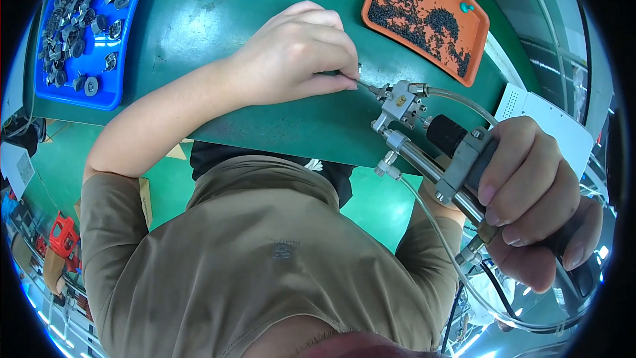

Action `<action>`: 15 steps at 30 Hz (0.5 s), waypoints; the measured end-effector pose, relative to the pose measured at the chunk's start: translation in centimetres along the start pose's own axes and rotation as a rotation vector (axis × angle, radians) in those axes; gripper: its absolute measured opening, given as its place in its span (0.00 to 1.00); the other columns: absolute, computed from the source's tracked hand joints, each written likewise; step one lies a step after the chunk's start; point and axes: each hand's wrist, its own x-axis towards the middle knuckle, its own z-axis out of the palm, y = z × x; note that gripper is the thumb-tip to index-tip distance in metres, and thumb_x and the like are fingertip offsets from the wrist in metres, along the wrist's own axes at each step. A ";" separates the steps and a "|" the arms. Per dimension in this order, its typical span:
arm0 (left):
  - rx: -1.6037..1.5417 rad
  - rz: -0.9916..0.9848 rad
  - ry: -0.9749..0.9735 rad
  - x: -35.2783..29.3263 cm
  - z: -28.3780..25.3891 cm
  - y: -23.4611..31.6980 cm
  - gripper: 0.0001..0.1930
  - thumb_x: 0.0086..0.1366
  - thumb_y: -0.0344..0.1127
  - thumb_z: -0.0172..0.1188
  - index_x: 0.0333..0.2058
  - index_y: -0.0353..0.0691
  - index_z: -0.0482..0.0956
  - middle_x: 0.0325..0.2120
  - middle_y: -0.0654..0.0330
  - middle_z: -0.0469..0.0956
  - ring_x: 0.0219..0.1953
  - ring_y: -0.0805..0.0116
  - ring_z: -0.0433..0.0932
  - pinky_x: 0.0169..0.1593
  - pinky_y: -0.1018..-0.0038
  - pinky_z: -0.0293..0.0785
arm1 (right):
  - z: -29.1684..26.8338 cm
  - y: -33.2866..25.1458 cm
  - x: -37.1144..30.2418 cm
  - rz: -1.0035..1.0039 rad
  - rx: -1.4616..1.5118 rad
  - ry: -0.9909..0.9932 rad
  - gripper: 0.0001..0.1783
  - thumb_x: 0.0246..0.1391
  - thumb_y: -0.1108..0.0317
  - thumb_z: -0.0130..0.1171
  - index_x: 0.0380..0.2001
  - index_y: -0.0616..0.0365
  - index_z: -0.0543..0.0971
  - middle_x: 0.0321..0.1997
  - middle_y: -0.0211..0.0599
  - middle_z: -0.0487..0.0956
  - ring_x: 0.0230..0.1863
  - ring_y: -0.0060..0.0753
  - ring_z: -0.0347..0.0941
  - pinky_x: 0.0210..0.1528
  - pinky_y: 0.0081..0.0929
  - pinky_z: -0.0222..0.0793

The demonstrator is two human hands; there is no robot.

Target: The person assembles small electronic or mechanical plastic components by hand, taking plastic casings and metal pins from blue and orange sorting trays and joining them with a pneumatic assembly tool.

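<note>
My right hand [536, 192] is wrapped round a metal dispensing gun [414, 149] with a black knob and hoses on it. The gun points left and away from me, over the green table. A thin needle [368, 86] at its front reaches to the fingertips of my left hand [298, 56]. Those fingers are closed in a pinch at the needle's end. Whether they grip the needle itself or a tiny part there is hidden by the fingers.
A blue tray [116, 96] of round grey metal parts lies at the left of the green table [185, 33]. At the far right is an orange tray [474, 53] with tiny black pieces. A clear hose [457, 96] runs from the gun past a white box [550, 119].
</note>
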 end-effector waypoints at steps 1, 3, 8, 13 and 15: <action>0.007 0.003 0.016 0.1 -0.1 0.0 0.11 0.50 0.33 0.77 0.32 0.42 0.85 0.36 0.67 0.83 0.39 0.63 0.79 0.48 0.66 0.71 | 0.0 -0.4 -0.1 0.041 -0.031 0.014 0.17 0.63 0.53 0.68 0.50 0.43 0.77 0.28 0.20 0.77 0.28 0.17 0.75 0.34 0.18 0.70; 0.039 -0.011 -0.008 0.2 -0.7 0.1 0.12 0.49 0.33 0.77 0.32 0.42 0.85 0.38 0.66 0.82 0.41 0.63 0.79 0.49 0.66 0.71 | -0.1 -1.0 -0.1 0.123 -0.093 0.041 0.17 0.64 0.53 0.67 0.50 0.42 0.77 0.29 0.20 0.76 0.29 0.17 0.75 0.35 0.18 0.69; 0.095 -0.014 -0.069 0.2 -0.6 -0.1 0.14 0.45 0.34 0.77 0.32 0.43 0.85 0.41 0.65 0.80 0.44 0.62 0.78 0.52 0.64 0.72 | -0.6 0.0 -0.3 0.151 -0.101 -0.011 0.17 0.65 0.54 0.66 0.53 0.41 0.75 0.30 0.21 0.76 0.27 0.17 0.73 0.32 0.19 0.69; 0.143 0.012 -0.082 -0.4 -0.3 -0.5 0.11 0.50 0.33 0.75 0.34 0.43 0.87 0.45 0.65 0.83 0.47 0.60 0.79 0.54 0.62 0.72 | -0.7 1.2 0.0 0.108 -0.063 -0.083 0.18 0.65 0.53 0.67 0.53 0.41 0.73 0.29 0.22 0.76 0.25 0.17 0.73 0.29 0.20 0.69; 0.140 0.012 -0.092 -0.5 -0.3 -0.6 0.10 0.51 0.33 0.74 0.34 0.42 0.87 0.45 0.65 0.83 0.47 0.61 0.79 0.55 0.63 0.73 | -0.7 1.4 0.0 0.106 -0.042 -0.096 0.18 0.64 0.53 0.67 0.52 0.41 0.74 0.29 0.22 0.76 0.25 0.17 0.73 0.29 0.20 0.69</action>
